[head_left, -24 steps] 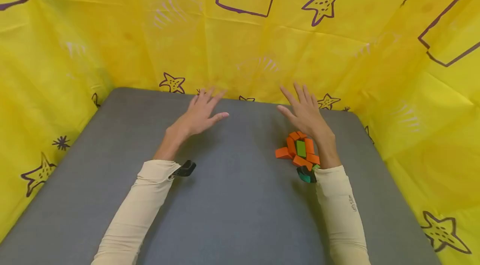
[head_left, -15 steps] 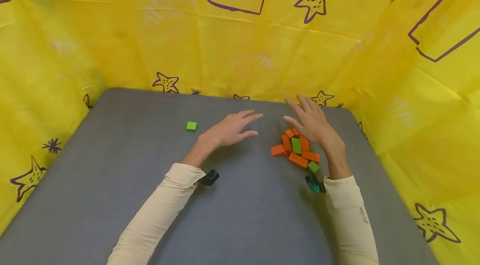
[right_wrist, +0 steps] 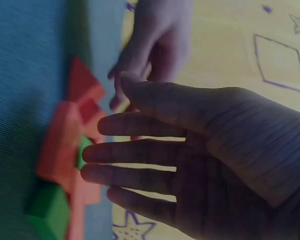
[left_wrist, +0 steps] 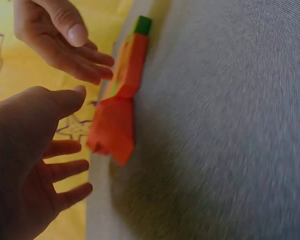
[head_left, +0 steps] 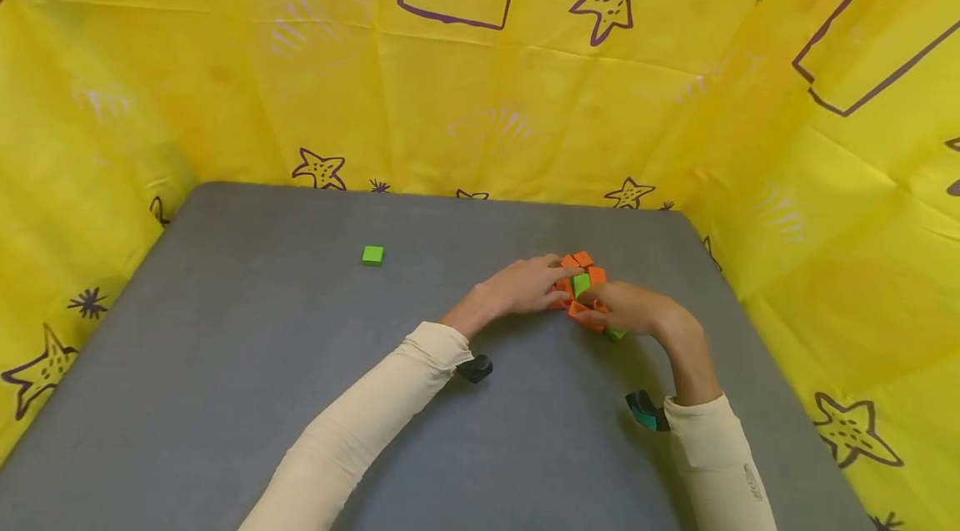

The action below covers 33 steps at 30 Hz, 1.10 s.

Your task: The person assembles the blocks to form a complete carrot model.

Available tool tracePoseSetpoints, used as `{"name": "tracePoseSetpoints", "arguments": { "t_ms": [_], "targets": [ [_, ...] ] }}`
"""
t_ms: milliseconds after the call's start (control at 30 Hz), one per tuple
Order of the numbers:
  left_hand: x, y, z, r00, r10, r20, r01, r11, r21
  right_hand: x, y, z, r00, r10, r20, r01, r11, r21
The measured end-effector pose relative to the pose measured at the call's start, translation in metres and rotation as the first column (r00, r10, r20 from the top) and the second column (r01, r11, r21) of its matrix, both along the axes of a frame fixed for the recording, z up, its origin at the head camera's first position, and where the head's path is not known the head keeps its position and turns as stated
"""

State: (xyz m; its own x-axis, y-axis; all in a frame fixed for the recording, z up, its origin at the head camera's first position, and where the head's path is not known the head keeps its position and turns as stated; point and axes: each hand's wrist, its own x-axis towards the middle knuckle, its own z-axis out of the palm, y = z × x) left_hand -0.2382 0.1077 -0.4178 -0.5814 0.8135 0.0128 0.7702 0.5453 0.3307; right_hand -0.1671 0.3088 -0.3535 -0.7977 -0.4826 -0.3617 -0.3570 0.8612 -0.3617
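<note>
A cluster of orange blocks [head_left: 584, 257] lies toward the right of the grey table, ringed around a green block [head_left: 581, 284]. Another green block [head_left: 616, 334] sits at its near right corner, partly covered by the right hand. My left hand [head_left: 525, 285] reaches in from the left, fingertips at the cluster's left side in the head view. From the right, my right hand [head_left: 630, 308] extends over its near right part. In the wrist views, the fingers of the left hand [left_wrist: 35, 145] and right hand [right_wrist: 189, 150] are spread and relaxed, gripping nothing.
A lone green block [head_left: 372, 256] lies on the grey table [head_left: 300, 348], left of the hands. Yellow cloth [head_left: 450, 97] with starfish drawings stands around the back and sides. Each wrist wears a dark strapped device, such as the left one [head_left: 476, 368].
Both hands have come down to the orange and green blocks, the left from farther left, the right back toward the person. The lone green block, hidden at first, came into view.
</note>
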Motion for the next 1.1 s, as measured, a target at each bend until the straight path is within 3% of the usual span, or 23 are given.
{"name": "tracePoseSetpoints", "arguments": {
  "t_ms": [100, 300, 500, 700, 833, 933, 1100],
  "targets": [
    [0.001, 0.005, -0.006, 1.0, 0.014, -0.008, -0.014, 1.0, -0.013, 0.004, -0.006, -0.007, 0.999, 0.04, 0.017, -0.04, 0.999, -0.001],
    [0.0, 0.006, -0.011, 0.994, 0.101, -0.029, -0.102, 0.995, -0.022, 0.007, -0.009, -0.009, 0.997, 0.058, 0.057, -0.057, 0.998, -0.023],
    [0.0, 0.013, -0.014, 0.993, 0.114, -0.002, -0.114, 0.993, -0.004, 0.012, -0.013, -0.018, 0.998, 0.051, -0.021, -0.049, 0.996, 0.073],
    [-0.003, 0.008, -0.011, 0.991, 0.132, -0.017, -0.13, 0.987, 0.096, 0.015, -0.015, -0.027, 0.995, 0.006, -0.098, 0.005, 0.993, 0.119],
    [-0.006, -0.009, 0.0, 0.991, 0.133, -0.013, -0.128, 0.974, 0.189, 0.015, -0.012, -0.023, 0.99, 0.014, -0.137, -0.007, 0.999, 0.053],
    [-0.004, -0.034, 0.014, 0.991, 0.132, 0.001, -0.128, 0.96, 0.25, 0.015, -0.013, -0.016, 0.983, 0.041, -0.181, -0.041, 0.999, 0.0],
    [0.012, -0.088, 0.025, 0.989, 0.142, 0.037, -0.147, 0.949, 0.277, 0.016, -0.026, -0.002, 0.964, 0.087, -0.25, -0.101, 0.994, -0.041]
  ]
}}
